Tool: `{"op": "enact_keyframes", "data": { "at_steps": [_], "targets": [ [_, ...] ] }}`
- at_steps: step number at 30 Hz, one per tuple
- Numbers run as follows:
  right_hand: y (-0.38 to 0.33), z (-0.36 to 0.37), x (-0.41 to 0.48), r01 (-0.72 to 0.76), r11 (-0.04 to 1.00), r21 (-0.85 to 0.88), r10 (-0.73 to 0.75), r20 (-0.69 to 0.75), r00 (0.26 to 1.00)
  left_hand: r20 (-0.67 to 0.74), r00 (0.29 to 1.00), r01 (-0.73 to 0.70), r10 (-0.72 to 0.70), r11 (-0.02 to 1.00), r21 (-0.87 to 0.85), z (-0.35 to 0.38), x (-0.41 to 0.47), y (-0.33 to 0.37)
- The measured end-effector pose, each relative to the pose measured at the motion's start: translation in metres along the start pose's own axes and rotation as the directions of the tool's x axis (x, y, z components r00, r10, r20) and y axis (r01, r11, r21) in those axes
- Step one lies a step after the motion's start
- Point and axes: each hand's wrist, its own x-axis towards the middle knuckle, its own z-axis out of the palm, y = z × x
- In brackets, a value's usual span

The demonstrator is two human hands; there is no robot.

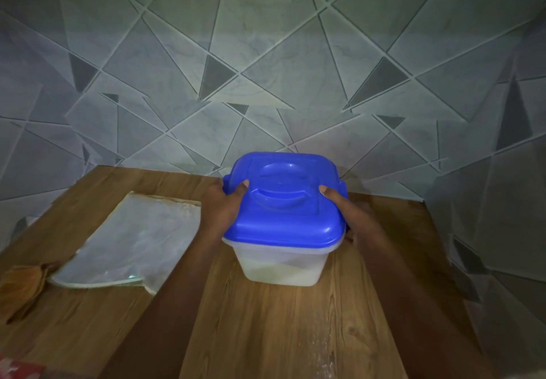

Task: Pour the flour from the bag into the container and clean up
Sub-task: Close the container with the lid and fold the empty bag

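Note:
A translucent square container (pixel 280 269) with white flour in its bottom stands on the wooden table (pixel 266 334). A blue lid (pixel 283 201) with a moulded handle sits on top of it. My left hand (pixel 221 207) grips the lid's left edge, thumb on top. On the lid's right edge rests my right hand (pixel 351 216), its thumb also on top. The flat, see-through plastic flour bag (pixel 133 239) lies to the left of the container.
A brownish cloth or brush (pixel 25 284) lies at the table's left edge beside the bag. Something red (pixel 17 368) shows at the bottom left corner. A dusting of flour (pixel 322 358) marks the table in front. A tiled wall (pixel 266 68) stands close behind.

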Motion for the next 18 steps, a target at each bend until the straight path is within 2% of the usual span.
{"op": "enact_keyframes", "data": {
  "at_steps": [2,4,6,8,11,14,18],
  "targets": [
    [0.0,0.002,-0.003,0.046,0.999,0.02,-0.045,-0.048,0.998,-0.004,1.0,0.013,-0.014,1.0,-0.026,0.0,0.001,-0.003],
    [0.002,0.002,0.0,0.13,0.992,0.001,-0.128,-0.166,0.978,-0.003,1.0,0.02,-0.02,0.999,-0.044,-0.001,0.002,-0.005],
    [-0.002,0.003,0.001,0.218,0.967,-0.13,-0.245,-0.26,0.934,-0.011,1.0,0.001,-0.002,0.999,-0.052,-0.002,0.004,-0.006],
    [-0.005,0.005,0.002,0.242,0.915,-0.324,-0.343,-0.307,0.888,-0.015,1.0,-0.016,0.015,0.999,-0.051,-0.002,0.004,-0.006],
    [-0.014,0.018,0.003,0.196,0.822,-0.535,-0.388,-0.273,0.88,-0.016,0.999,-0.028,0.027,0.999,-0.047,-0.004,0.005,-0.006],
    [-0.026,0.025,0.009,0.091,0.785,-0.613,-0.287,-0.23,0.93,-0.025,0.999,-0.029,0.028,0.998,-0.051,-0.004,0.006,-0.007],
    [-0.034,0.026,0.014,0.103,0.682,-0.724,-0.322,-0.171,0.931,-0.034,0.997,-0.071,0.069,0.996,-0.048,-0.002,0.003,-0.006]
  ]
}}
